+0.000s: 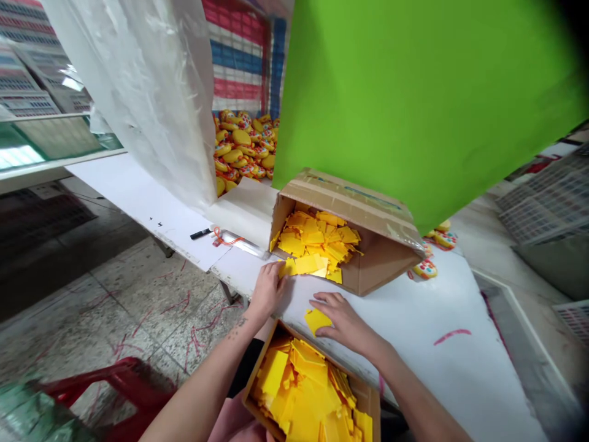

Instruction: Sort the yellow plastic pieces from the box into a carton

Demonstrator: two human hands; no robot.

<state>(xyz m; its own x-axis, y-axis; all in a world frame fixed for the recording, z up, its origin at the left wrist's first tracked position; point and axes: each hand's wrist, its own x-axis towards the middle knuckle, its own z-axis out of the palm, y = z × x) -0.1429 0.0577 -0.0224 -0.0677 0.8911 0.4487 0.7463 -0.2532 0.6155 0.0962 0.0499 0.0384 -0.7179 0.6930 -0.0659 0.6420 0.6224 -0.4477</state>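
My left hand (268, 288) is at the lower left corner of a tipped cardboard box (384, 267). Its fingers are curled against the end of a yellow card piece (304, 264) at the box's mouth. My right hand (343, 320) is over the white tabletop, fingers and thumb apart around another flat yellow piece (317, 320). More yellow pieces (308, 233) are heaped inside the tipped box. Below my hands, a second open carton (254, 393) at my lap is filled with similar yellow pieces (299, 393).
A green panel (391, 104) rises behind the box. White plastic sheeting (151, 92) hangs at left, beside piled yellow printed items (243, 147). A black marker (200, 234) and an orange cord (225, 238) lie on the table (437, 307). A red stool (119, 393) stands lower left.
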